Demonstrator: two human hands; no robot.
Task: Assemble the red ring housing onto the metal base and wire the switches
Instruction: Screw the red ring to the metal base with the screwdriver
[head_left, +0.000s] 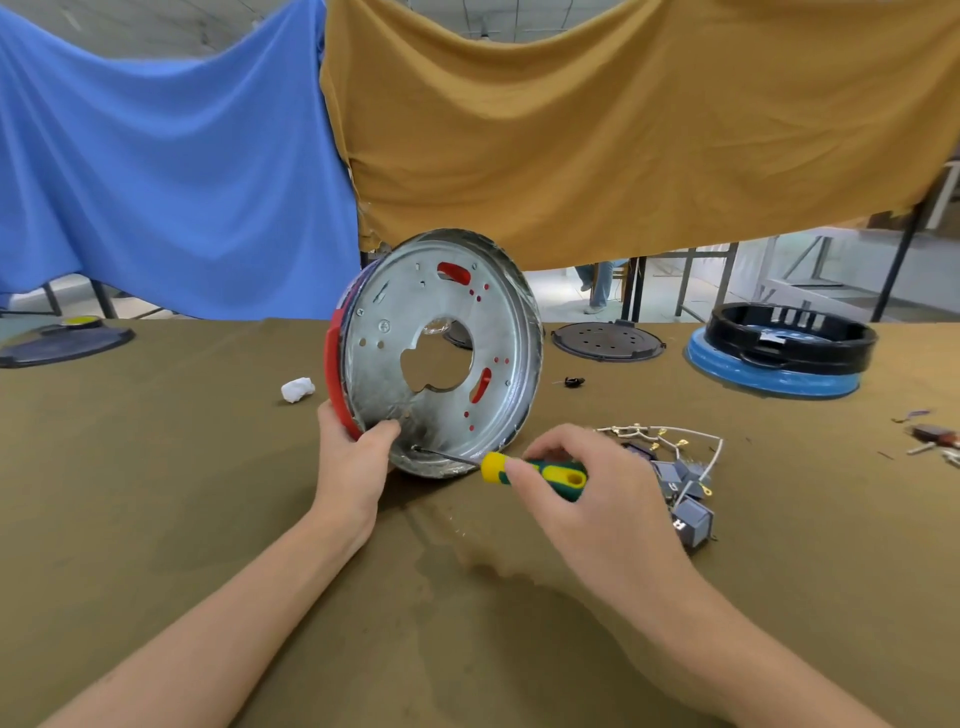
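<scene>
Standing on its rim mid-table, the metal base (415, 332) is backed by the red ring housing (335, 384), gripped by the left hand (353, 467). The right hand (587, 499) holds a screwdriver (530, 473), tip at the base's lower rim. Switches (680, 493) lie just beside, rightward; bare table (156, 493) spreads toward the near edge.

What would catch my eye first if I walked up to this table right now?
Probably the shiny metal base with its red ring housing, tipped up on edge mid-table and gripped by the left hand. The right hand holds a yellow-green screwdriver, its tip at the base's lower rim. Behind hang big blue and mustard cloths.
</scene>
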